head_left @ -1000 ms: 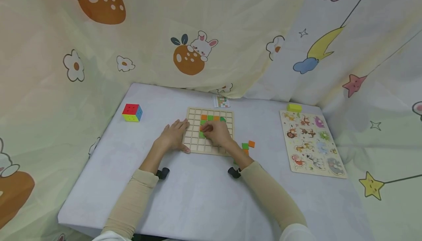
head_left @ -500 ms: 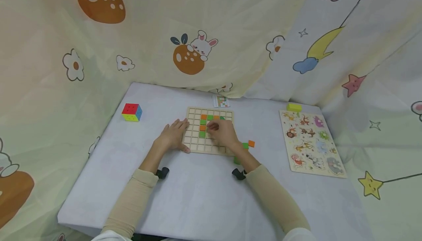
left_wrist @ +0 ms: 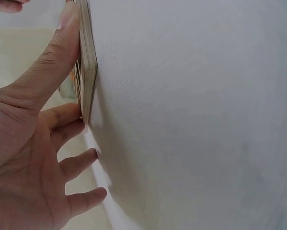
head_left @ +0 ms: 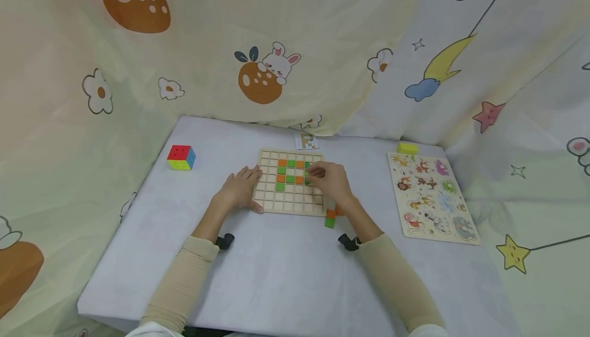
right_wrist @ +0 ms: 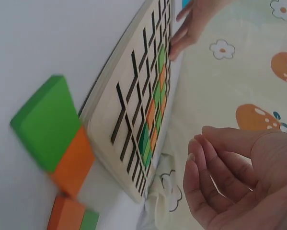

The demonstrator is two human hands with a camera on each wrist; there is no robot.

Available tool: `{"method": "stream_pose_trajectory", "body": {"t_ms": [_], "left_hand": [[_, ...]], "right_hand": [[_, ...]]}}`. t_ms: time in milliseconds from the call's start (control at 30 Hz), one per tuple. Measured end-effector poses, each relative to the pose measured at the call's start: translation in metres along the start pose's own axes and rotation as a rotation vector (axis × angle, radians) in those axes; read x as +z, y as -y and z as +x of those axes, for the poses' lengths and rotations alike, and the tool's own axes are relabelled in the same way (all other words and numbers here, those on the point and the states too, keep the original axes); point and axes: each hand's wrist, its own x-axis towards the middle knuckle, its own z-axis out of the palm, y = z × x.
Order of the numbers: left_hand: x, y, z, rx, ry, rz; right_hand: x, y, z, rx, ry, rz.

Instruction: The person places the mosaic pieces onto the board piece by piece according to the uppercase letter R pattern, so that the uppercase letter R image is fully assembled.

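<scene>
A square wooden grid board (head_left: 267, 196) lies on the table with several green and orange tiles set in its cells. My left hand (head_left: 237, 188) rests at its left side, thumb along the near edge and spread fingers touching the left edge; the left wrist view shows the thumb (left_wrist: 50, 60) against the board's side. Over the right part of the board is my right hand (head_left: 332, 181), fingers curled and thumb tip close to the fingertips. In the right wrist view no tile shows between those fingers (right_wrist: 200, 187). Some cells on the right are covered by this hand.
Loose tiles, among them a green tile (right_wrist: 45, 122) and an orange tile (right_wrist: 74, 160), lie right of the board, partly behind my right wrist. A patterned card (head_left: 306, 141) lies behind it. A puzzle cube (head_left: 181, 158) stands left; an animal puzzle board (head_left: 428, 198) and yellow block (head_left: 407, 148) are right.
My right hand has moved rightward across the board, uncovering a row with green and orange tiles. Its wrist now hides some loose tiles. My left hand has stayed at the board's edge.
</scene>
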Motion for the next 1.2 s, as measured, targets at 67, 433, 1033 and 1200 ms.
{"method": "stream_pose_trajectory", "body": {"t_ms": [67,433,1033,1200], "left_hand": [[0.000,0.001,0.000,-0.003,0.004,0.001],[-0.002,0.001,0.000,0.010,-0.008,0.004],[0.001,0.002,-0.001,0.003,-0.011,-0.002],[0.002,0.002,0.000,0.002,-0.002,-0.003]], "right_hand": [[-0.006,-0.004,-0.003,0.007,-0.001,-0.009],[-0.041,-0.024,-0.022,0.173,0.101,-0.109],[-0.062,-0.065,-0.044,0.291,0.189,-0.329],[-0.064,-0.067,-0.046,0.295,0.168,-0.280]]}}
